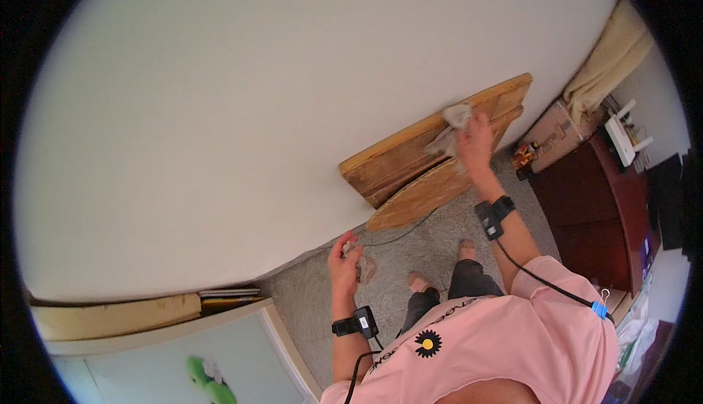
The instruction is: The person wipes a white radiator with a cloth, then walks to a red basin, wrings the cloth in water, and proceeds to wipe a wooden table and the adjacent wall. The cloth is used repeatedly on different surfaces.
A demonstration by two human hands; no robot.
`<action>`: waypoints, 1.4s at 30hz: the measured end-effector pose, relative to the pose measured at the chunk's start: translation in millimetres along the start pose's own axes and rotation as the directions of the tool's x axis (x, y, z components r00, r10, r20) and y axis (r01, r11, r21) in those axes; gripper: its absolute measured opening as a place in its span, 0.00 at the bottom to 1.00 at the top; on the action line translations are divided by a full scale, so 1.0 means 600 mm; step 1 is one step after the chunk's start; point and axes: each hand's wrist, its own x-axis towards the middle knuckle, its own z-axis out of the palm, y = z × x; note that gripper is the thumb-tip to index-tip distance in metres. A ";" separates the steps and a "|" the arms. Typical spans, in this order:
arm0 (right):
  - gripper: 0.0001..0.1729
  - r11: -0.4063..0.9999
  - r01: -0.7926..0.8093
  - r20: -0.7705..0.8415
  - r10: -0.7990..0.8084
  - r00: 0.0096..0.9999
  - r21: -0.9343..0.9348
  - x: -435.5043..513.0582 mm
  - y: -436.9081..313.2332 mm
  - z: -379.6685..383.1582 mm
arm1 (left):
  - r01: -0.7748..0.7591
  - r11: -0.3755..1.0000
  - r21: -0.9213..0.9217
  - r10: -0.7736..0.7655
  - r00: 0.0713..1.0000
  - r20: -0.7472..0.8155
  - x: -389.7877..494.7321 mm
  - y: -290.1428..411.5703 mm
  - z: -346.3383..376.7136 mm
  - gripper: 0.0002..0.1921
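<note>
My right hand [476, 140] grips a crumpled pale cloth [457, 114] at the face of a wooden panel [379, 170]. The cloth partly covers the panel's upper edge and grooved boards. The panel leans by the white wall, and a curved wooden board [414, 201] sits along its lower side. Lower and to the left, my left hand [343, 264] is raised over the floor with its fingers curled. A crumpled, thin, light-coloured piece [365, 269] hangs from it, either cloth or plastic. Both wrists wear black strapped devices with cables.
A thin dark cable [403, 236] runs over the grey floor [302, 294] along the wall [247, 129]. To the right stand a dark red cabinet [582, 212], a white router [621, 140] and a beige curtain [615, 69]. A pale-framed glass-fronted piece [181, 354] occupies the lower left.
</note>
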 end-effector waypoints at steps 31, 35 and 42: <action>0.17 0.935 -0.349 0.246 0.326 0.913 0.056 -0.120 -0.067 0.073 | -0.072 0.994 0.087 0.077 0.995 -0.059 0.057 0.092 0.133 0.41; 0.15 0.934 -0.345 0.248 0.315 0.916 0.090 -0.141 -0.083 0.086 | -0.012 0.998 0.056 0.011 0.999 0.031 0.055 0.080 0.116 0.44; 0.16 0.948 -0.312 0.427 0.255 0.868 0.069 -0.230 -0.186 0.122 | 0.062 0.998 0.022 -0.061 0.996 -0.061 0.015 0.025 0.046 0.42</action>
